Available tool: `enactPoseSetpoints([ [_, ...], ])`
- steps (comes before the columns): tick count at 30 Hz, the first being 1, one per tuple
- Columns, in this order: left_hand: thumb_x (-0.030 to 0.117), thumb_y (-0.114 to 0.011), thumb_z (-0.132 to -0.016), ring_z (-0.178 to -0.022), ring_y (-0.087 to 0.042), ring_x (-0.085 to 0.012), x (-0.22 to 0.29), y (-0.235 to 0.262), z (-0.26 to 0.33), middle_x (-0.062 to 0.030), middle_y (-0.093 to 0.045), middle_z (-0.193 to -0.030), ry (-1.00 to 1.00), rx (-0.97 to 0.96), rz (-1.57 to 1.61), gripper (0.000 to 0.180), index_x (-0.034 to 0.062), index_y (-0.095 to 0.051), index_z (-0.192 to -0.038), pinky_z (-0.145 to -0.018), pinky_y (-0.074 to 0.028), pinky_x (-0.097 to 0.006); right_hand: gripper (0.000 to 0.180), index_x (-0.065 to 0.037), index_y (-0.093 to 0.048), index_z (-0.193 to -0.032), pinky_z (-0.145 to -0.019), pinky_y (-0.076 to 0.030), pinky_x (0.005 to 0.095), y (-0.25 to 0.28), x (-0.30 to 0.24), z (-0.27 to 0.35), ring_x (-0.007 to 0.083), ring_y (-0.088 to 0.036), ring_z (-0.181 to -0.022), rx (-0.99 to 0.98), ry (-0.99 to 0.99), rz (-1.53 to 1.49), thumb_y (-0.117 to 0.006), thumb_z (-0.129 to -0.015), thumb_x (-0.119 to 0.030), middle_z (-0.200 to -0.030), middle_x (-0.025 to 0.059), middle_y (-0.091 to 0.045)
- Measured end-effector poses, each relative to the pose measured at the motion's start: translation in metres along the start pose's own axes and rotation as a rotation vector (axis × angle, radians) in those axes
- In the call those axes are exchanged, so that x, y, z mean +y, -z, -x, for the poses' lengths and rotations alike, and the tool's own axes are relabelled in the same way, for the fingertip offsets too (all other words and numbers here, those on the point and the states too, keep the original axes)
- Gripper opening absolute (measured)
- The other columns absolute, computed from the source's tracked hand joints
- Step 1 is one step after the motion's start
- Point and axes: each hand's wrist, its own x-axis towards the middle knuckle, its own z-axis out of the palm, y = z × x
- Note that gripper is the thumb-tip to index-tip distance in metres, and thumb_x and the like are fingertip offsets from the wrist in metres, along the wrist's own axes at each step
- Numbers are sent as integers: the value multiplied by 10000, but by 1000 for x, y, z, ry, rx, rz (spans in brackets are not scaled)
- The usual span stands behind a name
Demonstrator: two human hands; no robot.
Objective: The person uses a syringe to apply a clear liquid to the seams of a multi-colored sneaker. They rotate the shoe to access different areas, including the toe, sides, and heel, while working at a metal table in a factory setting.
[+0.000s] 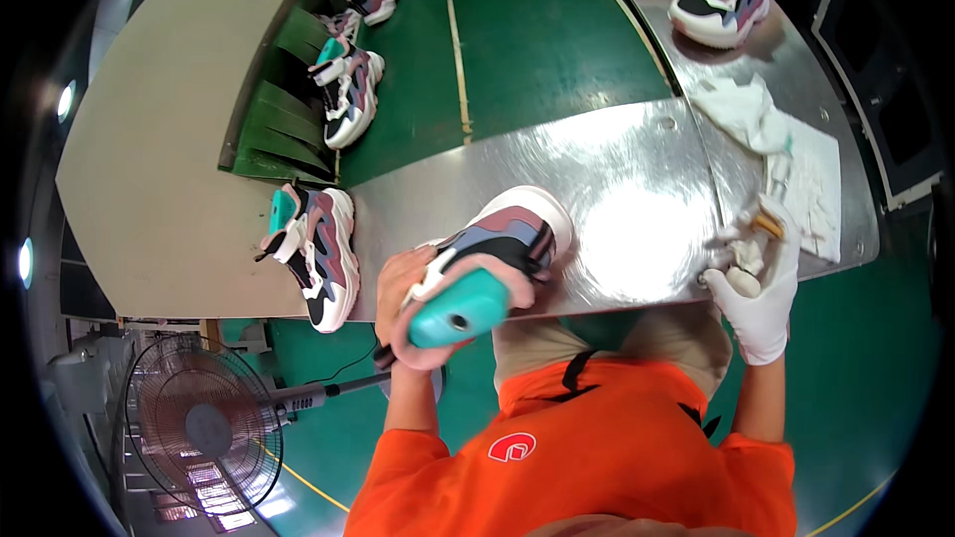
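- L hand (395, 290): bare, gripping shoe (512, 239) at near edge of metal tbl (617, 139); toe points away, teal insert (460, 310) in collar.
- R hand (764, 313): white glove, curled round sm. white/tan item (767, 226), type unclear.
- Cloth (736, 111) + white sheet (818, 179) beyond R hand.
- 2nd shoe (330, 254) L of held one, apart.
- Fan (207, 428) lower L.

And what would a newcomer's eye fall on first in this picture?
Probably the bright orange shirt at the bottom centre, below the shiny metal worktop. Next, perhaps, the sneaker with a teal insert, held by the left hand at the worktop's near edge. The white-gloved right hand also stands out at the right, below a white cloth.
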Motion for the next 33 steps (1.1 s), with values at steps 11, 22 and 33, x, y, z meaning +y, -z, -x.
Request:
enactPoseSetpoints([
  [11, 435, -783, -700, -1037, -592, -388, 1, 10, -38, -237, -610, -1133, -111, -36, 95, 707, -20, -525, -1175, -951, -428, -526, 812, -27, -394, -1373, -798, -461, 258, 14, 19, -10, 148, -537, -937, 41, -14, -72, -739, -640, 21, -1082, 91, -541],
  [22, 155, -666, -738, -1085, -608, -284, 14, -18, -45, -104, -674, -1119, -61, -471, 169, 286, 71, -637, -1009, -997, -364, -463, 581, 91, -509, -1196, -532, -459, 214, 44, -18, 4, 148, -556, -647, -186, -302, -284, -682, -714, -184, -938, 157, -587],
  [33, 153, -659, -763, -1071, -617, -268, 30, -24, -43, -77, -680, -1102, 50, -376, 160, 223, 107, -624, -978, -991, -379, -467, 734, 66, -641, -1007, -830, -503, 506, 17, 10, 4, 338, -594, -534, -704, -302, -994, -806, -536, -473, -1216, 307, -551],
])
